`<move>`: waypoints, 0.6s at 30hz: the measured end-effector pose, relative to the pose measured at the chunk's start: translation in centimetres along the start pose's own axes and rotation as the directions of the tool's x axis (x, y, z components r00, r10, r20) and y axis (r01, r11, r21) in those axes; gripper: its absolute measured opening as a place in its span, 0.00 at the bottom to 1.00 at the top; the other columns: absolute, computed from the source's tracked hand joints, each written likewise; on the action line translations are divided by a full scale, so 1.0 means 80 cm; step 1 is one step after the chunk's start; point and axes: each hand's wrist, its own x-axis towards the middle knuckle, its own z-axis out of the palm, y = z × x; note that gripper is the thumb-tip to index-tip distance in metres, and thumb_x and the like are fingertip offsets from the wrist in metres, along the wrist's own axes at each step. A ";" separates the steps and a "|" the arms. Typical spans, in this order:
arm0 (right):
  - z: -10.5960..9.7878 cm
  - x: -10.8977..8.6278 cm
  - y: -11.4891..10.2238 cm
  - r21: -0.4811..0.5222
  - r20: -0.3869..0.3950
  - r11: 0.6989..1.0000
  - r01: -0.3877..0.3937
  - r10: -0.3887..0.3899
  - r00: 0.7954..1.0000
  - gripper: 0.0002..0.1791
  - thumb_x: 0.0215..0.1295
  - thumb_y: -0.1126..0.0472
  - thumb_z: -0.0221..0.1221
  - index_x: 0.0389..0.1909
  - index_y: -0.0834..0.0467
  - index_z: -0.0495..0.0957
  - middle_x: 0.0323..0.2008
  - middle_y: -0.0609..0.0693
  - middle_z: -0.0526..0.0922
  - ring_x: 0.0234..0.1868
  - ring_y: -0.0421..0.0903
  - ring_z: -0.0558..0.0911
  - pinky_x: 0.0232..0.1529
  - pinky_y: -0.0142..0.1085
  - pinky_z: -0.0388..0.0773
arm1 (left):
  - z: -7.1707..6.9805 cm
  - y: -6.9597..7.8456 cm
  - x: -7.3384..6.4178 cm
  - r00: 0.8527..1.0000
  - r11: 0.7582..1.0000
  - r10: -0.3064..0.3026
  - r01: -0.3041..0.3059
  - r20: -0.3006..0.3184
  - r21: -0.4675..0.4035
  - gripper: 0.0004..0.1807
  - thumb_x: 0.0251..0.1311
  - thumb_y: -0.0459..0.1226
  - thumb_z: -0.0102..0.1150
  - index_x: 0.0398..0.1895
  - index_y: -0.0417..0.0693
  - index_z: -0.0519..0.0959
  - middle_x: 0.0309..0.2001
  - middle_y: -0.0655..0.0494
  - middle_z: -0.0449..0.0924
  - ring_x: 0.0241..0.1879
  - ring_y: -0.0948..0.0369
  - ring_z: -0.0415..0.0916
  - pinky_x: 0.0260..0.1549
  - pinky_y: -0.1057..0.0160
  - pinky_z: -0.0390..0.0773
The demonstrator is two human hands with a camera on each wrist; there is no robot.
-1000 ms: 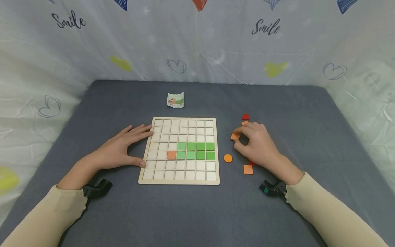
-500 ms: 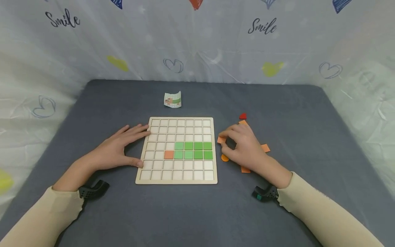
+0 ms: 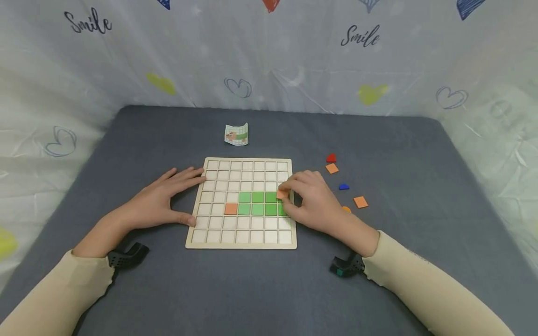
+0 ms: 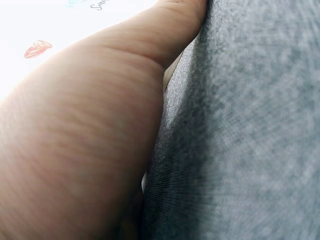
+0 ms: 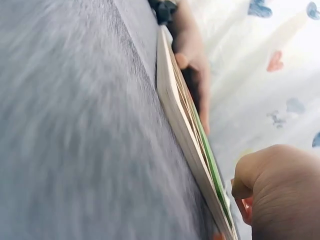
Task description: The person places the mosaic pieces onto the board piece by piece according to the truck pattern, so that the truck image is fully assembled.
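My right hand [image 3: 313,200] pinches a square orange tile [image 3: 282,194] between thumb and fingers, over the right side of a wooden grid board [image 3: 239,246]. In the right wrist view that tile [image 5: 246,207] shows partly behind the curled fingers. Two rows of green tiles [image 3: 258,203] lie in the board's cells, the rightmost partly covered by the hand. An orange-brown tile [image 3: 231,208] sits at the left end of the lower row. My left hand [image 3: 161,200] lies with spread fingers along the board's left edge, thumb and fingertips at the rim.
A small picture card [image 3: 236,134] lies behind the board. Right of the board are a red piece [image 3: 331,158], an orange tile [image 3: 332,168], a blue half-round piece [image 3: 344,186] and another orange tile [image 3: 360,202]. An orange round piece [image 3: 346,209] peeks out behind the right wrist.
My right hand has carried the orange tile leftward from the loose pieces to above the board's right side, uncovering the blue piece. The left hand has stayed at the board's edge.
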 end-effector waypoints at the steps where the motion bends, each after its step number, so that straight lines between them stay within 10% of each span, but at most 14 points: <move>1: 0.003 0.002 -0.002 -0.006 0.008 1.000 0.000 0.000 1.000 0.07 0.66 0.65 0.68 0.42 0.54 0.91 0.40 0.46 0.87 0.42 0.47 0.81 0.46 0.45 0.73 | 0.000 0.001 0.001 1.000 1.000 0.001 -0.001 0.000 -0.001 0.63 0.52 0.66 0.81 0.89 0.66 0.58 0.89 0.63 0.48 0.88 0.50 0.43 0.86 0.47 0.34; 18: 0.046 0.046 -0.041 0.016 0.115 0.999 0.035 -0.037 0.993 0.07 0.70 0.63 0.67 0.44 0.52 0.91 0.40 0.41 0.87 0.41 0.44 0.78 0.45 0.39 0.74 | -0.002 0.006 0.003 1.000 1.000 -0.007 0.007 0.002 -0.003 0.63 0.52 0.64 0.82 0.89 0.63 0.60 0.89 0.61 0.48 0.88 0.48 0.44 0.86 0.47 0.34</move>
